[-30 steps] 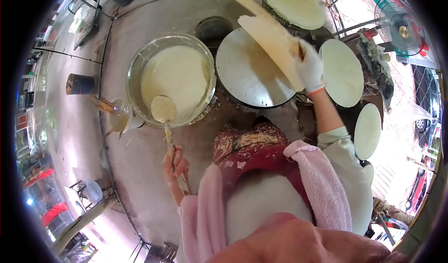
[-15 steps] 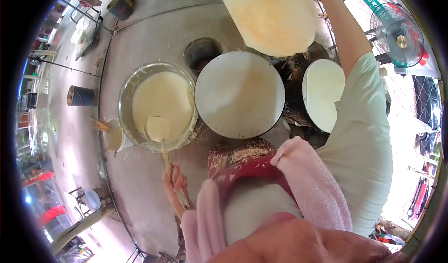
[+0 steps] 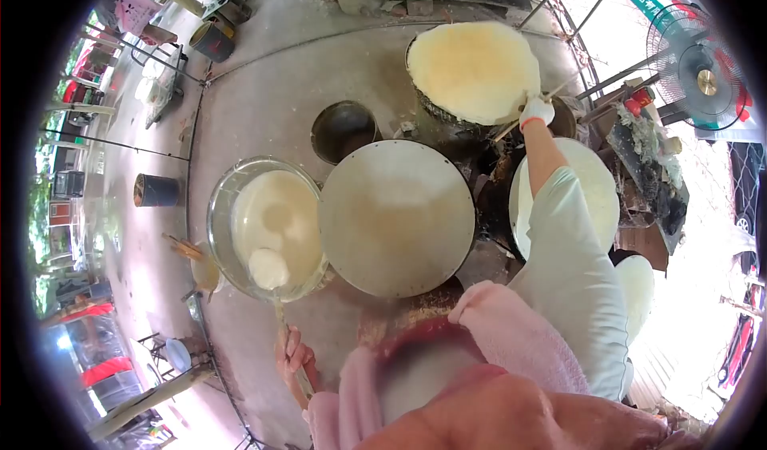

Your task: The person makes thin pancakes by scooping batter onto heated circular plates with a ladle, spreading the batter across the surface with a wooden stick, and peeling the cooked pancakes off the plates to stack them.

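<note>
My left hand (image 3: 297, 356) is closed around the handle of a ladle (image 3: 268, 269). The ladle's bowl, full of pale batter, rests at the near side of a metal basin (image 3: 216, 246) of batter (image 3: 280, 202). Right of the basin is a round, flat griddle (image 3: 397, 218) with a thin pale film on it. My right hand (image 3: 537, 112), in a white glove, is closed at the near right edge of a large thin pancake (image 3: 475, 71). A thin wooden stick (image 3: 506, 130) shows on both sides of that hand; the fingers are partly hidden. The pancake lies flat on a round stand.
A second griddle (image 3: 587, 186) with a pale sheet on it lies under my right forearm. A dark round pot (image 3: 343, 130) stands behind the first griddle. A fan (image 3: 706, 83) is at the right, and a dark bucket (image 3: 156, 190) stands on the floor to the left.
The pancake, held up in the air before, now lies flat on the stand at the back. My right hand has come down to its edge. The ladle stays in the batter.
</note>
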### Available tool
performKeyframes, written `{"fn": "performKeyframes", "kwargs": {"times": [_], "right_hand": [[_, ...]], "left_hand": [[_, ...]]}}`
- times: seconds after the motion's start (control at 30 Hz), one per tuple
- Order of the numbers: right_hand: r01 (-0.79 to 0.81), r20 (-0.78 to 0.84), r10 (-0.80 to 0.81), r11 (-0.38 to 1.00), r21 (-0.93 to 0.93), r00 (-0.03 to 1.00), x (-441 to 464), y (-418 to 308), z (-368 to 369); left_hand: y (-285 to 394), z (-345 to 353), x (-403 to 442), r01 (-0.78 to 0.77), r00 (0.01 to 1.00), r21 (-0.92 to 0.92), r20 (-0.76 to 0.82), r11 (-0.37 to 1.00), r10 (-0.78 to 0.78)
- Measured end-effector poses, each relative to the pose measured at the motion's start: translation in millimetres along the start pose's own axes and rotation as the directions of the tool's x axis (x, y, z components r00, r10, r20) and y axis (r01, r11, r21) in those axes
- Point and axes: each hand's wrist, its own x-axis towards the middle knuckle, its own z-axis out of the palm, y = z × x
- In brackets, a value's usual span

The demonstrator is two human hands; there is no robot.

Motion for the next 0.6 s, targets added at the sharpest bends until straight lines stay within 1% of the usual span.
{"fn": "performKeyframes", "kwargs": {"times": [0.03,0.1,0.13,0.2,0.23,0.3,0.33,0.43,0.47,0.5,0.57,0.6], "right_hand": [[-0.014,-0.046,0.014,1.000,0.019,0.999,8,17,-9],[0.009,-0.033,-0.010,1.000,-0.022,0.999,20,37,-15],[0.033,-0.007,-0.034,0.999,-0.004,0.999,19,36,-14],[0.086,0.041,-0.087,0.996,0.029,0.995,19,27,-11],[0.087,0.046,-0.086,0.996,-0.023,0.995,21,25,-9],[0.090,0.057,-0.083,0.987,-0.131,0.995,25,21,-3],[0.174,0.077,-0.160,0.954,-0.245,0.984,25,22,-4],[0.320,0.172,-0.278,0.894,-0.313,0.945,35,48,-13],[0.236,0.040,-0.255,0.813,-0.532,0.966,-32,4,-17],[0.287,-0.032,-0.421,0.671,-0.684,0.907,-16,26,-29],[0.304,0.050,-0.311,0.865,-0.399,0.949,-111,-19,-46],[0.467,0.108,-0.460,0.815,-0.342,0.881,-138,-20,-62]], "left_hand": [[-3,11,-4,-0.032,0.999,0.004,-0.023,0.999,0.032],[5,-8,6,0.069,0.996,-0.013,0.054,0.998,-0.068],[7,-7,10,0.119,0.989,-0.021,0.092,0.993,-0.117],[10,-5,11,0.088,0.994,0.079,0.060,0.993,-0.093],[11,0,12,0.073,0.996,0.127,0.048,0.989,-0.080],[14,6,13,0.067,0.998,0.108,-0.024,0.992,-0.065],[18,7,14,0.066,0.996,0.099,-0.063,0.993,-0.060],[32,9,28,0.080,0.991,0.343,-0.132,0.936,-0.037],[40,3,35,0.106,0.989,0.393,-0.134,0.913,-0.057],[51,-8,41,0.132,0.987,0.447,-0.138,0.885,-0.078],[71,-36,64,0.205,0.977,0.521,-0.157,0.828,-0.143],[84,-61,82,0.256,0.966,0.547,-0.180,0.797,-0.186]]}}
